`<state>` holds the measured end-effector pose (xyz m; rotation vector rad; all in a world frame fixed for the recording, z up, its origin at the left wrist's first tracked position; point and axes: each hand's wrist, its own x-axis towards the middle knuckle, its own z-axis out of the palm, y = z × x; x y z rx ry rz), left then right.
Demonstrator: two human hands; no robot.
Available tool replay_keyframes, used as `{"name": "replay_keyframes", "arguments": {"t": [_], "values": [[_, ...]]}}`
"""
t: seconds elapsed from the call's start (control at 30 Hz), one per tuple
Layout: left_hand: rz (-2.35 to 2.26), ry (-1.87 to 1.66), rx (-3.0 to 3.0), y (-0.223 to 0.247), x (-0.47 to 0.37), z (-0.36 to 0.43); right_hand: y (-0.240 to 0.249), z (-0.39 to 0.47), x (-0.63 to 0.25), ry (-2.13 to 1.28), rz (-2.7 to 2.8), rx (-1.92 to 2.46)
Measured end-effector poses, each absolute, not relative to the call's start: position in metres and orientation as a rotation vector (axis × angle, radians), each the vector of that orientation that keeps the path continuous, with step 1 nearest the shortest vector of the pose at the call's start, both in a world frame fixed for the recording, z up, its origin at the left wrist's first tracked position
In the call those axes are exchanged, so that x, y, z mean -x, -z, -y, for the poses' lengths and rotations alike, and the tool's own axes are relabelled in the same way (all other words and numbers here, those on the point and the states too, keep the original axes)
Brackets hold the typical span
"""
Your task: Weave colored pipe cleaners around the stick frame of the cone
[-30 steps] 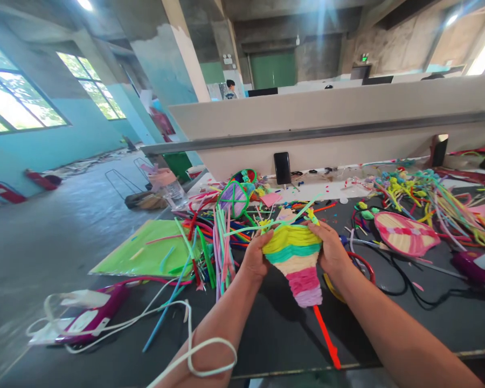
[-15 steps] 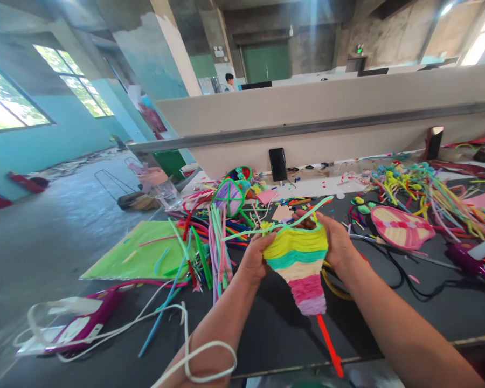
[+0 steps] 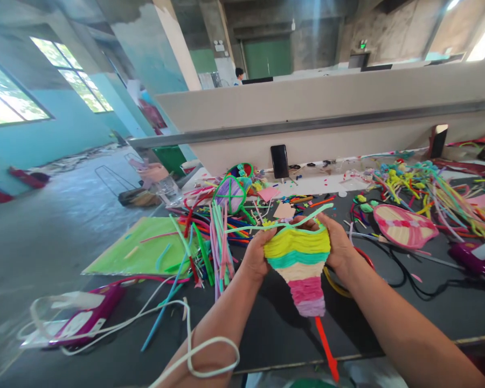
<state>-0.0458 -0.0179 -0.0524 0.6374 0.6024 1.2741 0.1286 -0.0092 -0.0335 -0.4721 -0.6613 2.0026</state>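
Note:
A striped fan-shaped craft wound from pipe cleaners (image 3: 297, 257) is held up between both hands above the dark table. Its bands run yellow, teal, cream, pink and lilac downward, and a red-orange stick (image 3: 326, 347) sticks out below. My left hand (image 3: 258, 250) is closed on its upper left edge. On the upper right edge, my right hand (image 3: 337, 243) is closed too, with some fingertips behind the craft. A mint-green pipe cleaner (image 3: 316, 214) lies across the top, its loose ends reaching out to both sides.
Bundled pipe cleaners (image 3: 218, 242) lie left beside a green plastic packet (image 3: 129, 250). Purple glue guns (image 3: 91, 318) with white cords sit at both sides. A finished pink-and-cream piece (image 3: 404, 225) lies right. A black phone (image 3: 279, 161) leans on the partition (image 3: 327, 99).
The view has shifted slightly. Both hands keep the same hold, and the craft has hardly moved.

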Motion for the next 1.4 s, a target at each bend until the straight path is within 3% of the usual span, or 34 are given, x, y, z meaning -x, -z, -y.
{"name": "replay_keyframes", "arguments": {"t": [0.6,1.4], "values": [[-0.677,-1.174,-0.575,0.051,0.049,0.016,0.039,0.007,-0.129,-1.992,0.688,0.568],[-0.634,-1.169,-0.521,0.052,0.058,0.011,0.038,0.011,-0.142,-2.017,0.986,0.382]]}}
